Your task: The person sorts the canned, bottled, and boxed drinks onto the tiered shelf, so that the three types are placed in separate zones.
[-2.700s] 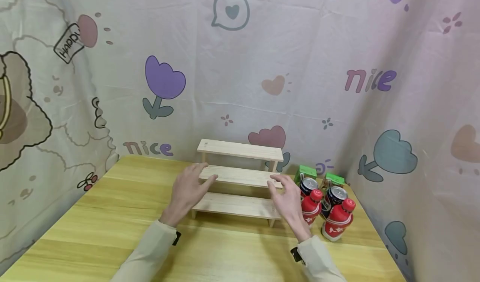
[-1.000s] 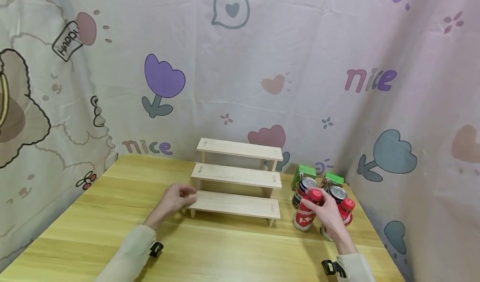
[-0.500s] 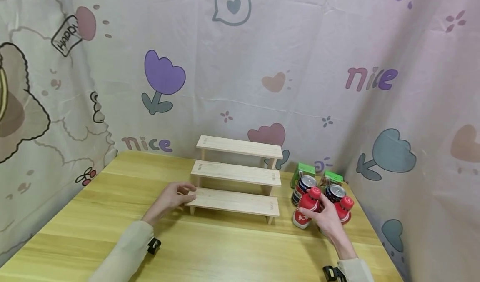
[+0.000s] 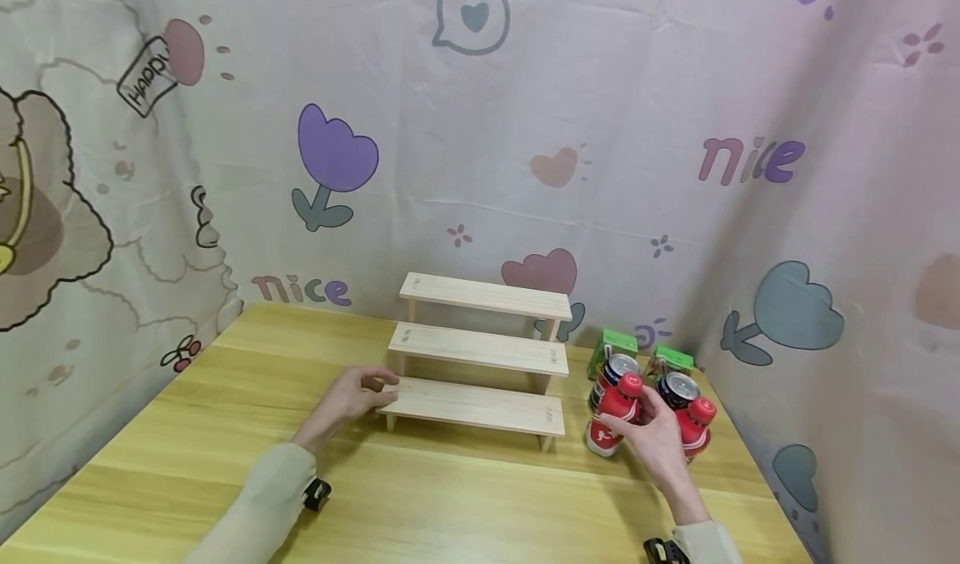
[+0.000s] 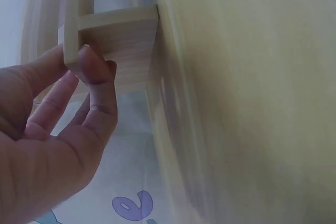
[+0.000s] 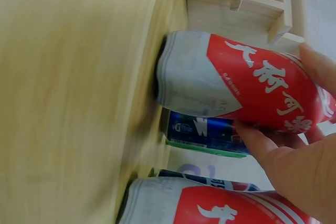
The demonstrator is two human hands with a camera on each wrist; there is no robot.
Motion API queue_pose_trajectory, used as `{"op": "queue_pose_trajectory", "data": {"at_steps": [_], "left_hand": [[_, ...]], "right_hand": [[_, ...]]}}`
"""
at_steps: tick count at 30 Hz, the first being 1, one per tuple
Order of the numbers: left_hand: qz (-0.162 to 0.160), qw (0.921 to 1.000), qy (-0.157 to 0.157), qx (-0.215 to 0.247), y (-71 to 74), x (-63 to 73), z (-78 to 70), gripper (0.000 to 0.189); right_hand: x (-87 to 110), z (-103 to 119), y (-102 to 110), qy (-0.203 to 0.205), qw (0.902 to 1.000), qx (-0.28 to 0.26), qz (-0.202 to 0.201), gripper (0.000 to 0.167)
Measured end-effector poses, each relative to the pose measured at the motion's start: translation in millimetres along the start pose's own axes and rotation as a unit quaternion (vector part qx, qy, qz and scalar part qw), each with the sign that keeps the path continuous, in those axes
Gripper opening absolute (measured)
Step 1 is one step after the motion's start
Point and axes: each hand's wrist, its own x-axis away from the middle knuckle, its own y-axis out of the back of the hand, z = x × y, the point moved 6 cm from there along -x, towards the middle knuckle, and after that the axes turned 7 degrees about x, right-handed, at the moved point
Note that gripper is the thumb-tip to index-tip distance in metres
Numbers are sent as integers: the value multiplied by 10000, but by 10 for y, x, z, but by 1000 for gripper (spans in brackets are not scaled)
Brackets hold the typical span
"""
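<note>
A three-tier wooden display shelf [image 4: 480, 347] stands on the table. My left hand [image 4: 350, 399] pinches the left end of its lowest board [image 4: 480, 404]; the left wrist view shows fingers and thumb on either side of the board's corner [image 5: 71, 51]. To the right of the shelf, my right hand [image 4: 654, 437] grips a red-labelled cola bottle [image 4: 617, 406] by its upper part. The right wrist view shows the bottle [image 6: 252, 80] upright, its base at or very near the tabletop; I cannot tell whether it touches.
Beside the held bottle is a second red cola bottle [image 4: 697, 424]. Two dark drink cans [image 4: 677, 387] stand behind the bottles, with two green-topped cartons [image 4: 618, 341] farther back. A patterned curtain [image 4: 465, 131] hangs along the table's [image 4: 450, 497] back and sides.
Both hands have left the space over the shelf. My left hand went down to the lowest board's left end; my right hand moved right and took hold of the cola bottle.
</note>
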Motion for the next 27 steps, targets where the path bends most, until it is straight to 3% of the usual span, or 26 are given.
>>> {"op": "queue_pose_trajectory", "data": {"at_steps": [4,12,21,27], "left_hand": [[64,9999,-90,54,-27,-19,-6,28],[-45,9997,207,87,-20,-13,25,29],[-39,9999,131,73,-8,-12,24,29],[-67,9999,104,51,-12,-17,34,27]], "right_hand": [[-14,-7,-6,-54,9999,-149,4,78],[-52,8,-69,-181,9994,-237,174,90],[-45,94,-91,39,9986,-514,146,80],[-51,157,-75,90,9978,-647,-99,70]]}}
